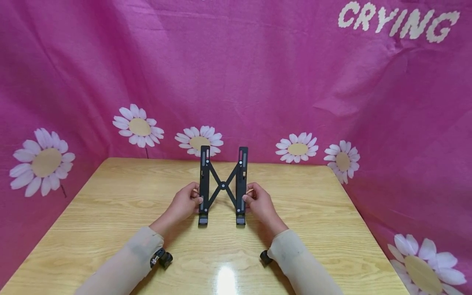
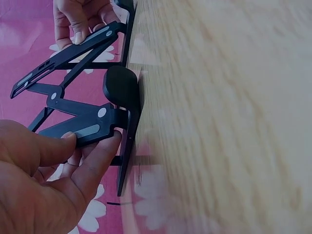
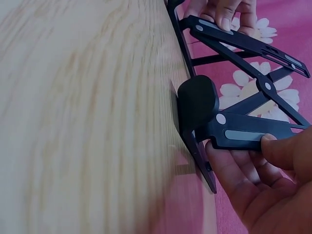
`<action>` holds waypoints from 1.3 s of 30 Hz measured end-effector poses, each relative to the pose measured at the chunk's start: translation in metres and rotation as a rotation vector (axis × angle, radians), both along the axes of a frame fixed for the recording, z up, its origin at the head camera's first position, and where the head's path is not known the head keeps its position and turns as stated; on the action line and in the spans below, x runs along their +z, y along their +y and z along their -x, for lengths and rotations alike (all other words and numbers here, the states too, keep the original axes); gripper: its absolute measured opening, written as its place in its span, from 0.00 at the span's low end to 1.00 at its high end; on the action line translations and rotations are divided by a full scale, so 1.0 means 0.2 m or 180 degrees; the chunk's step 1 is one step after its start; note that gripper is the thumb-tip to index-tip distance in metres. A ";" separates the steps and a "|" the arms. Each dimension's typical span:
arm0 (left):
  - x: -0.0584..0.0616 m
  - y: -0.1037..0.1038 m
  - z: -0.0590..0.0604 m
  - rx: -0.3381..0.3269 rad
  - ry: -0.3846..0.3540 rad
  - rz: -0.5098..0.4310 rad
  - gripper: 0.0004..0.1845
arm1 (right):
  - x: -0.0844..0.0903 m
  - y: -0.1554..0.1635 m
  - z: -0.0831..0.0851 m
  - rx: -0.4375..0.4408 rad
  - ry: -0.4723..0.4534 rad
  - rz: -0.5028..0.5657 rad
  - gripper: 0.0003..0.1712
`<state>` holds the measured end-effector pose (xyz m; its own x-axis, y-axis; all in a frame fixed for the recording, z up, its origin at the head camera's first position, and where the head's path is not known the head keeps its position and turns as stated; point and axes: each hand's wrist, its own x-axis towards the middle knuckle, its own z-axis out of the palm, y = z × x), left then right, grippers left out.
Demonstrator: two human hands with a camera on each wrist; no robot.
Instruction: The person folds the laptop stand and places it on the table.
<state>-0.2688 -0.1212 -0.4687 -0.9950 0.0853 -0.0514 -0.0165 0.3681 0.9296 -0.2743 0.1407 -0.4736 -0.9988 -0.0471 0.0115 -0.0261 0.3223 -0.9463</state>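
Observation:
A black folding stand [image 1: 223, 186] with two upright rails joined by an X-shaped cross brace stands on the wooden table [image 1: 110, 213]. My left hand [image 1: 186, 203] pinches the left rail between thumb and fingers. My right hand [image 1: 258, 203] pinches the right rail the same way. In the left wrist view my left hand [image 2: 58, 161] holds the near rail of the stand [image 2: 83, 122], and my right hand [image 2: 78, 22] shows beyond. In the right wrist view my right hand [image 3: 258, 170] holds the stand [image 3: 234, 131], with my left hand [image 3: 222, 12] on the far rail.
A pink cloth with white daisies [image 1: 140, 127] hangs behind and beside the table, with the word CRYING [image 1: 398, 22] at the top right. Wrist cameras [image 1: 162, 258] sit under both sleeves. Bare wood lies left and right of the stand.

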 end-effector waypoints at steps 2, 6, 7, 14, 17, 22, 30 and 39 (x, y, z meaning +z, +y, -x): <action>0.00 0.00 0.00 0.0011 0.0006 -0.0006 0.10 | 0.00 -0.01 0.00 0.0012 -0.0007 0.0004 0.10; 0.00 0.00 0.01 0.0005 0.0031 -0.0045 0.08 | 0.00 -0.03 0.01 0.0021 0.0014 0.0016 0.10; -0.01 0.00 0.01 0.0004 0.0032 -0.0043 0.08 | 0.00 -0.04 0.01 0.0024 0.0014 0.0014 0.10; -0.01 -0.01 0.02 0.0006 -0.0021 0.0009 0.07 | -0.02 -0.06 0.03 0.0060 0.0020 0.0061 0.10; 0.00 -0.01 0.02 0.0006 -0.0035 0.0058 0.07 | -0.02 -0.08 0.03 0.0087 0.0040 0.0093 0.10; 0.00 0.00 0.02 0.0023 -0.0059 0.0031 0.08 | -0.01 -0.09 0.03 0.0135 0.0009 0.0084 0.10; 0.01 0.02 0.02 -0.0044 0.0037 0.0080 0.06 | -0.02 -0.12 0.03 0.0229 -0.0017 0.0229 0.09; 0.00 0.07 0.03 -0.0130 0.0076 0.0009 0.07 | -0.01 -0.13 0.02 0.0210 0.0021 0.0206 0.10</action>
<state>-0.2741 -0.1079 -0.4688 -0.9916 0.1259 -0.0282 0.0207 0.3707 0.9285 -0.2781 0.1157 -0.4763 -0.9934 -0.1119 0.0232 -0.0516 0.2579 -0.9648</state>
